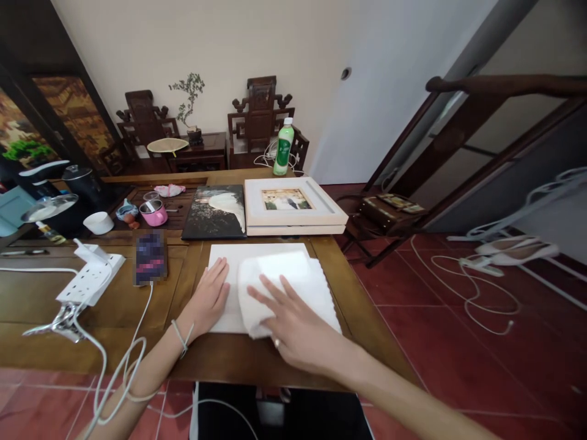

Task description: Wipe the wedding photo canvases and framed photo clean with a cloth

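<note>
- In the head view, the left hand (pixel 213 293) lies flat on the left side of a white panel (pixel 232 256), its fingers extended and close together, pinching nothing.
- The right hand (pixel 298 324) rests palm down over a white cloth (pixel 254 275). Its visible fingers are spread; whether the thumb tucks under a fold, I cannot tell.
- The panel lies flat near the front edge of the wooden table (pixel 257 363), with the cloth covering its middle and right. The cloth's scalloped right edge lies beside the dark wood border.
- The cloth looks light, soft and limp, likely to bunch or slide under a push; a flat, spread palm suits it, or a pinch at a loose corner.
- The panel seems stiff, thin and fairly light, and may be smooth enough to slip. Its surface could mark, so opposite edges look the best hold.
- Just beyond it lie a dark photo panel (pixel 213 223) and a pale picture frame (pixel 328 211); a green-labelled bottle (pixel 283 150) stands behind the frame.
</note>
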Action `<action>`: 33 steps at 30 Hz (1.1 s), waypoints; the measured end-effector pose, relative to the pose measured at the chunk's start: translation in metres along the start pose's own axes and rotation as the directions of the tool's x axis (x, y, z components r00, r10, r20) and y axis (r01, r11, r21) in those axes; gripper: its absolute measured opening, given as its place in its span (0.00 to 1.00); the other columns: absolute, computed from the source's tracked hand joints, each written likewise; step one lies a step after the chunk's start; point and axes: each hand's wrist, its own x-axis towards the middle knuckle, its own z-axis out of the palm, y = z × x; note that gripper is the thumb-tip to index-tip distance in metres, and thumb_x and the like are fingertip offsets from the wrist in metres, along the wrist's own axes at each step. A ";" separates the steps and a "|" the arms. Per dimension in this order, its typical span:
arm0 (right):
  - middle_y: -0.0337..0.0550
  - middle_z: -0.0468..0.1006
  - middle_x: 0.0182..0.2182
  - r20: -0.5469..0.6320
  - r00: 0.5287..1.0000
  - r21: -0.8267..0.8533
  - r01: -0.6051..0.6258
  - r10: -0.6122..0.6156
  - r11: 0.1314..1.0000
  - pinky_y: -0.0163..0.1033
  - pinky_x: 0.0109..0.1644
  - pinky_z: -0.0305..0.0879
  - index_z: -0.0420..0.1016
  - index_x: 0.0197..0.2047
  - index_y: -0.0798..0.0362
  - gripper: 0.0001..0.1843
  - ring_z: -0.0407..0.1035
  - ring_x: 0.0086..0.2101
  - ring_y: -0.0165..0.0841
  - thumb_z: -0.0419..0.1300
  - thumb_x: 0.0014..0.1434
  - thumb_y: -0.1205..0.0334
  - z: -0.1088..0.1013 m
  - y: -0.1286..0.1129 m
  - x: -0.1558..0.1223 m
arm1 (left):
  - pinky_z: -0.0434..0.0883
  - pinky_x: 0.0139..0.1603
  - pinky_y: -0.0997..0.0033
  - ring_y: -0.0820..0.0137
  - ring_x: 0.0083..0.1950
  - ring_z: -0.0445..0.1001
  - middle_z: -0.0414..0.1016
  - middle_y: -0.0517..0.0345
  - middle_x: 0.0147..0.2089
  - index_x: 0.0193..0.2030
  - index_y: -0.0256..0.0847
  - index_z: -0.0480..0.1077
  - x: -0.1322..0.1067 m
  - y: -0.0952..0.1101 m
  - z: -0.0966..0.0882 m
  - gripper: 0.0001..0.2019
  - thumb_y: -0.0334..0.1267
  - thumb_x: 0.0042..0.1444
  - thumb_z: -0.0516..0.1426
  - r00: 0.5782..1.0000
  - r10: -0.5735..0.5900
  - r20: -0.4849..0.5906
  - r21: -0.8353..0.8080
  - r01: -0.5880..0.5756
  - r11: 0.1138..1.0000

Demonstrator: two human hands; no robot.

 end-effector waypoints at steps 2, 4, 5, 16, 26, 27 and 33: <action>0.48 0.53 0.66 0.046 0.999 0.047 0.019 -0.021 0.999 0.67 0.65 0.30 0.79 0.41 0.53 0.23 0.31 0.66 0.52 0.53 0.42 0.76 -0.002 -0.016 -0.016 | 0.47 0.70 0.49 0.61 0.72 0.46 0.51 0.42 0.70 0.67 0.35 0.52 0.000 0.001 -0.001 0.24 0.39 0.67 0.40 1.000 -0.007 0.008 -0.003 0.007 1.000; 0.45 0.52 0.67 0.074 0.996 0.090 0.036 -0.043 0.995 0.65 0.66 0.30 0.78 0.40 0.52 0.23 0.31 0.66 0.51 0.52 0.42 0.75 -0.004 -0.026 -0.028 | 0.47 0.70 0.49 0.61 0.72 0.46 0.51 0.42 0.70 0.67 0.34 0.52 0.000 0.002 -0.001 0.24 0.39 0.67 0.40 1.000 -0.014 0.019 -0.006 0.014 1.000; 0.44 0.52 0.67 0.078 0.996 0.107 0.042 -0.050 0.993 0.64 0.66 0.31 0.78 0.39 0.52 0.23 0.31 0.66 0.49 0.52 0.42 0.75 -0.005 -0.028 -0.031 | 0.47 0.70 0.49 0.61 0.72 0.46 0.50 0.42 0.70 0.67 0.34 0.52 0.000 0.002 -0.001 0.24 0.39 0.67 0.40 1.000 -0.015 0.020 -0.008 0.015 1.000; 0.53 0.61 0.63 -0.102 0.986 -0.046 -0.135 0.130 0.990 0.66 0.64 0.40 0.75 0.48 0.56 0.21 0.41 0.65 0.50 0.53 0.52 0.74 -0.007 0.026 0.051 | 0.47 0.70 0.48 0.62 0.72 0.46 0.50 0.42 0.70 0.67 0.34 0.52 0.000 -0.002 0.003 0.23 0.39 0.67 0.39 1.000 0.001 -0.001 -0.025 -0.001 1.000; 0.56 0.54 0.65 0.020 1.000 -0.095 0.001 0.000 0.995 0.69 0.64 0.30 0.77 0.45 0.55 0.17 0.35 0.65 0.56 0.58 0.51 0.70 0.002 0.001 0.035 | 0.47 0.70 0.48 0.61 0.72 0.46 0.51 0.42 0.70 0.67 0.34 0.51 0.000 -0.001 0.003 0.24 0.38 0.66 0.39 1.000 -0.005 0.002 -0.034 0.005 0.999; 0.55 0.53 0.66 0.040 0.999 -0.062 0.026 -0.023 0.998 0.68 0.64 0.29 0.78 0.45 0.55 0.17 0.33 0.65 0.56 0.58 0.50 0.70 0.004 -0.006 0.024 | 0.47 0.70 0.49 0.62 0.72 0.46 0.50 0.42 0.70 0.67 0.34 0.51 0.000 -0.001 0.002 0.24 0.38 0.66 0.39 1.000 -0.004 0.006 -0.031 0.004 1.000; 0.45 0.59 0.65 0.103 0.981 0.141 0.152 -0.167 0.978 0.59 0.68 0.29 0.77 0.40 0.51 0.18 0.37 0.66 0.44 0.55 0.46 0.72 -0.005 -0.027 -0.024 | 0.46 0.70 0.50 0.62 0.72 0.45 0.50 0.42 0.70 0.67 0.33 0.53 0.000 0.001 0.000 0.23 0.36 0.66 0.40 0.999 -0.018 0.027 -0.020 0.018 1.000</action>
